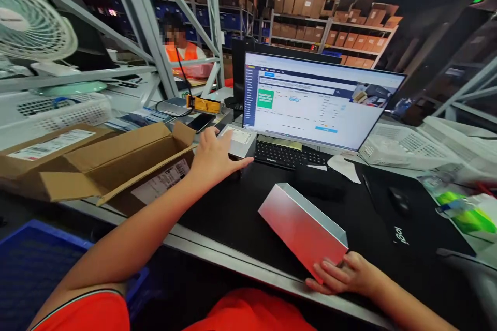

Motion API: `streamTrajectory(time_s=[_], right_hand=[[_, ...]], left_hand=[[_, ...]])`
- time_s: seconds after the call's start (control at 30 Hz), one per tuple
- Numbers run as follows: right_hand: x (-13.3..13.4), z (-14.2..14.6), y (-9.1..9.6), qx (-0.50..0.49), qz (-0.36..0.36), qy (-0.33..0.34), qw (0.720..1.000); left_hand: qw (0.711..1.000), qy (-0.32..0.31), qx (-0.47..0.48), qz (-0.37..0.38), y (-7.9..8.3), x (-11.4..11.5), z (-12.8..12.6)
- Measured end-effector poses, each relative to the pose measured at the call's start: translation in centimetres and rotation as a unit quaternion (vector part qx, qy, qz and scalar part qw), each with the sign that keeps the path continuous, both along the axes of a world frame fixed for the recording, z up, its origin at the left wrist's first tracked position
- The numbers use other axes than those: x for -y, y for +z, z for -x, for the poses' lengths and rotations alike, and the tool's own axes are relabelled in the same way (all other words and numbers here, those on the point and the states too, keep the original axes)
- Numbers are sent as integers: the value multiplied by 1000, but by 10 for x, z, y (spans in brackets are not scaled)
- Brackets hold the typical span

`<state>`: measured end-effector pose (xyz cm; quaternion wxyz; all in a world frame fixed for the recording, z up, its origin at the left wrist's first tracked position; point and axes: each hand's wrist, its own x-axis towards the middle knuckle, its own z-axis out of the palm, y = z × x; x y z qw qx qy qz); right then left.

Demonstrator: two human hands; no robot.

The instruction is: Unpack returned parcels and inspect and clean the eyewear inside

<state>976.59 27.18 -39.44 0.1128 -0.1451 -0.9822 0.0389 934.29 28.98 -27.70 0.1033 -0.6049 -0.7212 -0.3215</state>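
My right hand (345, 275) grips the near end of a red-and-white box (303, 227), which is tilted over the black desk mat (240, 217). My left hand (215, 158) is stretched out with its fingers and thumb spread. Just beyond its fingers sits a small white box (241, 140) with a printed label; whether the fingertips touch it I cannot tell. To the left of that hand an open cardboard carton (116, 160) lies with its flaps up and a shipping label on its side.
A monitor (310, 103) stands behind a black keyboard (283, 155). On the right are a mouse (398, 200) and white plastic baskets (396, 147). A closed carton (46, 147) lies at left, above a blue crate (42, 258). Beyond the metal frame sits a person in an orange vest (188, 51).
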Motion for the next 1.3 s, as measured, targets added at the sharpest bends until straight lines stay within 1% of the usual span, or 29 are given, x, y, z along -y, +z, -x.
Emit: streamTrajectory(time_s=[0.07,0.13,0.2,0.27,0.33,0.37,0.4,0.43,0.47,0.53,0.57,0.6,0.67,0.7,0.77,0.8,0.83,0.87,0.9,0.93,0.97,1.0,1.03,1.07,1.1,1.2,1.3], right_hand=[[-5,7,10,-1,66,37,997],[-8,10,17,15,88,84,992],[-8,10,22,39,63,129,989],[-5,7,26,47,27,164,985],[-4,2,28,30,1,168,985],[-6,-1,31,13,-9,145,989],[-11,-3,35,-11,-21,100,995],[-20,-4,40,-43,-35,33,998],[-32,-4,47,-80,-49,-48,994],[-64,0,62,-148,-65,-198,967],[-84,3,68,-160,-55,-246,954],[-104,6,73,-153,-31,-267,951],[-141,10,74,-124,48,-283,950],[-155,11,71,-111,88,-282,949],[-173,11,61,-106,124,-285,944],[-176,10,57,-113,125,-290,942],[-175,9,53,-123,118,-297,939],[-172,8,50,-134,112,-305,936],[-167,7,47,-143,106,-311,934],[-160,7,46,-149,103,-315,932],[-153,7,45,-151,98,-319,930],[-147,8,45,-148,90,-325,930],[-141,8,45,-139,79,-331,930],[-137,9,45,-126,67,-336,931],[-135,10,45,-111,58,-340,932],[-143,12,51,-68,50,-344,935],[-171,17,60,-39,33,-343,938]], left_hand=[[998,-51,23,0,0,-5,12],[996,-76,54,-8,0,-9,24],[994,-74,80,-33,-2,-11,31],[993,-65,84,-60,-6,-11,33],[992,-71,77,-71,-12,-9,32],[991,-81,76,-69,-16,-8,30],[990,-90,79,-70,-20,-8,28],[989,-94,84,-73,-23,-7,25],[989,-87,89,-80,-27,-7,21],[990,-36,95,-100,-31,-7,10],[990,-3,96,-105,-32,-8,4],[989,27,97,-106,-33,-9,-2],[988,62,102,-100,-33,-8,-13],[987,68,100,-102,-34,-6,-17],[986,63,81,-133,-38,2,-20],[984,39,67,-163,-42,10,-20],[980,-6,49,-195,-47,19,-20],[972,-76,31,-220,-53,29,-20],[959,-172,12,-227,-60,40,-22],[942,-269,-6,-200,-68,49,-25],[931,-336,-22,-143,-76,57,-30],[920,-380,-38,-87,-83,63,-36],[912,-405,-49,-38,-90,67,-43],[908,-416,-53,-6,-96,68,-51],[906,-421,-49,8,-100,68,-58],[903,-429,-9,-3,-106,63,-72],[904,-427,9,-24,-107,61,-76]])
